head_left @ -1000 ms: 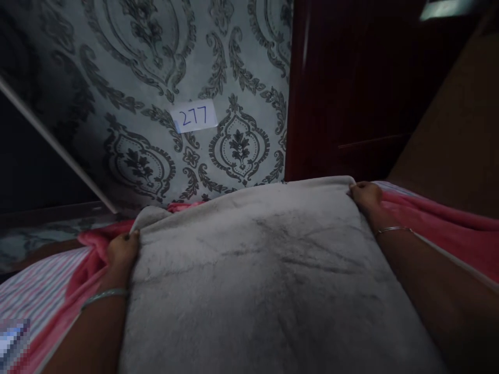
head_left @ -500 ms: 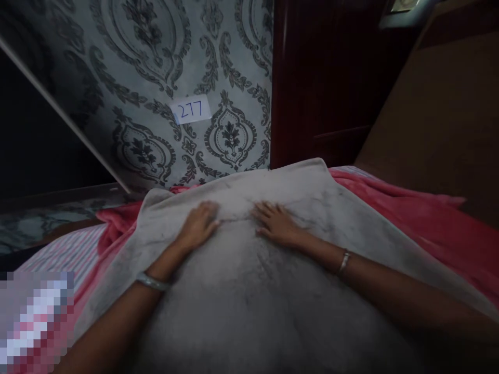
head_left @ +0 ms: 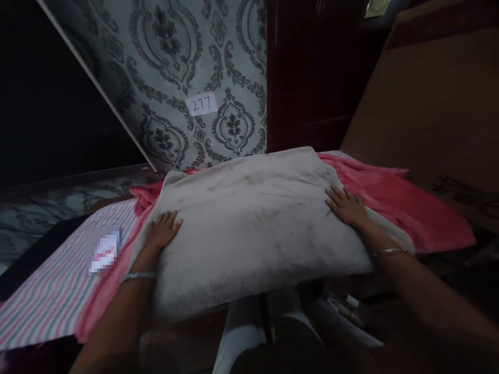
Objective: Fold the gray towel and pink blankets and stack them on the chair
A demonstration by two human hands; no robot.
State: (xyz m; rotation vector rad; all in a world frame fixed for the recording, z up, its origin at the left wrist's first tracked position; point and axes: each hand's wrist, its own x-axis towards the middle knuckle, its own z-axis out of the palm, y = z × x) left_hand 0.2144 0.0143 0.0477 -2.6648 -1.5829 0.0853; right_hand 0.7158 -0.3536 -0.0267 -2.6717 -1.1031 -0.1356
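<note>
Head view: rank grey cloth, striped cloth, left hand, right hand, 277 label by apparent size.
1. Grey cloth
2. Striped cloth
3. Left hand and right hand: too alike to rank
4. 277 label

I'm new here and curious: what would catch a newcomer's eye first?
Probably the pale grey cloth across the middle, with the left fingers and right fingers spread on it. Next, pink cloth shows out on both sides of it, and a white paper marked 277 sits on the patterned wall behind.
</note>
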